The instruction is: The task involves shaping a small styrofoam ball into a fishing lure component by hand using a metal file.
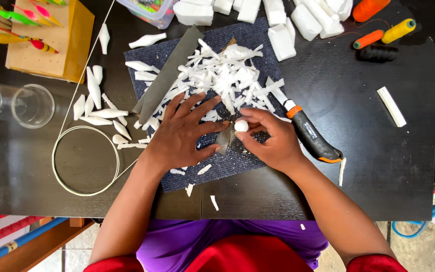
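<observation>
Your left hand (182,132) lies palm down with its fingers spread, fingertips pointing to the far right. Your right hand (270,137) sits just beside it on the right, fingers curled and pinched together. Both forearms reach in from the near edge, angled toward each other.

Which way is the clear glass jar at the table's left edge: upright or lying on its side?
On its side. The glass jar shows its full length across the dark table, round mouth facing right, and looks empty.
</observation>
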